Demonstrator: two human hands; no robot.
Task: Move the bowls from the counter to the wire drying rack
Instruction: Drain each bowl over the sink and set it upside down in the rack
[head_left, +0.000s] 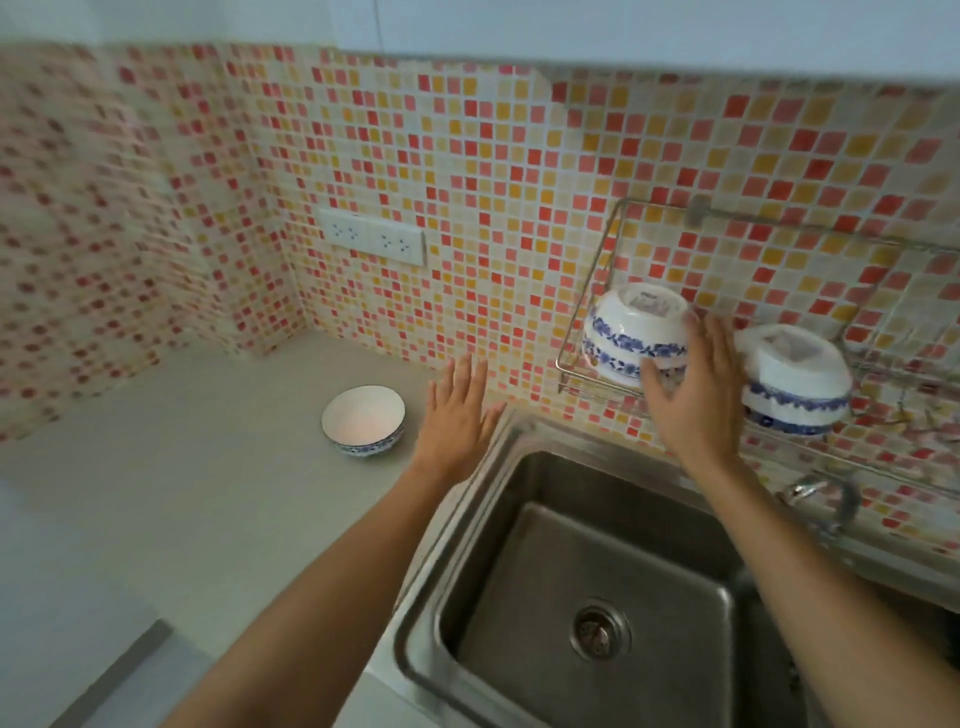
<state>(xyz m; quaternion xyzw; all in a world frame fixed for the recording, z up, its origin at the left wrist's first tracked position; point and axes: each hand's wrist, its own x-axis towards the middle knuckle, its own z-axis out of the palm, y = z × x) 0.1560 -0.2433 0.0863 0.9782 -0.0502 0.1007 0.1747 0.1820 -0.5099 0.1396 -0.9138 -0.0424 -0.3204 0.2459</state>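
One white bowl with a blue pattern (363, 422) stands upright on the grey counter (182, 493), left of the sink. My left hand (457, 415) hovers just to its right, fingers spread, holding nothing. Two matching bowls lie upside down in the wire drying rack (571, 364) on the tiled wall: one at the left end (631, 327), one further right (795, 379). My right hand (691, 400) is between them, fingers apart. Its thumb and fingertips are at the left bowl's edge without gripping it.
A steel sink (597, 571) fills the lower middle, below the rack. A tap (826, 499) sticks out from the wall at the right. A double wall socket (371, 241) sits above the counter. The counter ends in a corner at the back left.
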